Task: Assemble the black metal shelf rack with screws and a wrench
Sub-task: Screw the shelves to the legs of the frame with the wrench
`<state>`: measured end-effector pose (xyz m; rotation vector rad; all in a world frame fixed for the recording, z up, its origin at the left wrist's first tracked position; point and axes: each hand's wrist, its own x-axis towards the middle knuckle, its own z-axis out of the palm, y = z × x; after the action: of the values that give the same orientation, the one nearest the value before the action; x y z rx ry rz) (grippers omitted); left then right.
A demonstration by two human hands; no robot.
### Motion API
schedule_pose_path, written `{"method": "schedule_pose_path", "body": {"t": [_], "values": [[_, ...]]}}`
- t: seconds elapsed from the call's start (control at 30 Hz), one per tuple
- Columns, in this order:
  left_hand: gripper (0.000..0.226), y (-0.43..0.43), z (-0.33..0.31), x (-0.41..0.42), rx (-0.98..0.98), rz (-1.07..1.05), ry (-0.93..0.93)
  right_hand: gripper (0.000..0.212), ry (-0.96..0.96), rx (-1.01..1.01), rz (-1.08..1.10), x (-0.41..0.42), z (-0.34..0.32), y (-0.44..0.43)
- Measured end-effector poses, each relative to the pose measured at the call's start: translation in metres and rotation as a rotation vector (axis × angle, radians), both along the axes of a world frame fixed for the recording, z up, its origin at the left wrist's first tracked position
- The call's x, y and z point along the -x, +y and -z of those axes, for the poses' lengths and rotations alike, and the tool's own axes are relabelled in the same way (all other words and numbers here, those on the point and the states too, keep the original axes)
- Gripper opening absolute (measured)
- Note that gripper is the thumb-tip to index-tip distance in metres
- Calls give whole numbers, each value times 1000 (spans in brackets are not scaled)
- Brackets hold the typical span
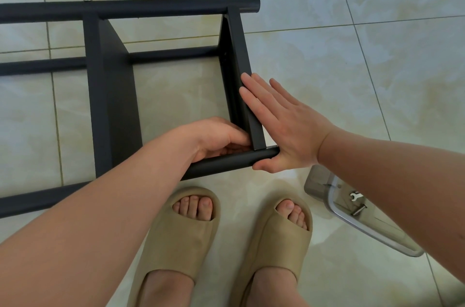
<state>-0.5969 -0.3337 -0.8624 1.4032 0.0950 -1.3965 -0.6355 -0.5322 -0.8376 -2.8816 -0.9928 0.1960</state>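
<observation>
The right hand's [284, 125] fingers [251, 95] lie straight and pressed together against the outer face of the rack's [110, 95] end panel [247, 95], thumb at the end of the near tube [226, 162]. The left hand's [216, 135] fingers curl into the panel-tube corner; what they pinch is hidden. The rack lies on the floor [327, 42]. To its right, a tray [364, 228] holds a wrench [356, 196] and a screw [358, 209].
</observation>
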Motion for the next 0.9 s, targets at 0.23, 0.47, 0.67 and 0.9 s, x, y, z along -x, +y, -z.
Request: {"method": "schedule_pose_path", "body": {"t": [0.23, 0.47, 0.67, 0.9], "values": [[27, 0, -5, -1, 34, -1, 97, 121, 3, 8, -1, 0, -1, 0], [30, 0, -5, 1, 14, 3, 4, 121, 9, 8, 1, 0, -2, 0], [29, 0, -5, -1, 34, -12, 86, 121, 14, 18, 3, 0, -3, 1], [31, 0, -3, 0, 11, 11, -4, 121, 18, 21, 3, 0, -3, 1]]}}
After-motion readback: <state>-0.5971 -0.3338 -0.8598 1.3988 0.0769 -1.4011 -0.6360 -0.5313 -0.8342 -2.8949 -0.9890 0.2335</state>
